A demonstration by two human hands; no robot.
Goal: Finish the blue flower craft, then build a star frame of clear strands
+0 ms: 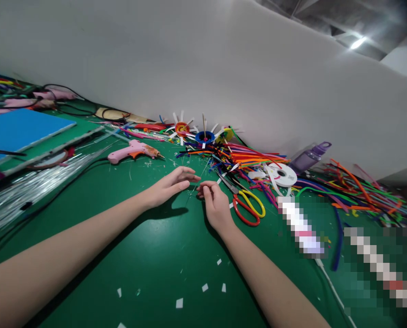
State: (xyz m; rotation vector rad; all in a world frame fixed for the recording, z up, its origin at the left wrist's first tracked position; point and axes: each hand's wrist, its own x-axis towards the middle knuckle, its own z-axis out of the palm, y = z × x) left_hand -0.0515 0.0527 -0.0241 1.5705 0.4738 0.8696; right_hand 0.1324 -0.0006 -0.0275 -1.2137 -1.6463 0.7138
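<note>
Over the smooth green worktop [155,259], the left hand [172,187] had its fingers extended, thumb apart, near the pink plastic glue gun [128,152]. The right hand [217,207] curled its fingers, pinching unclear, beside metal scissors with red and yellow handles [247,206].

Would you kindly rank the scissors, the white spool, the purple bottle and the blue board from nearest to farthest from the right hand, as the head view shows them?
1. Scissors: just right of the right hand.
2. White spool: farther right, beyond the scissors.
3. Purple bottle: behind and right of the spool.
4. Blue board: far off, at the left edge.
</note>
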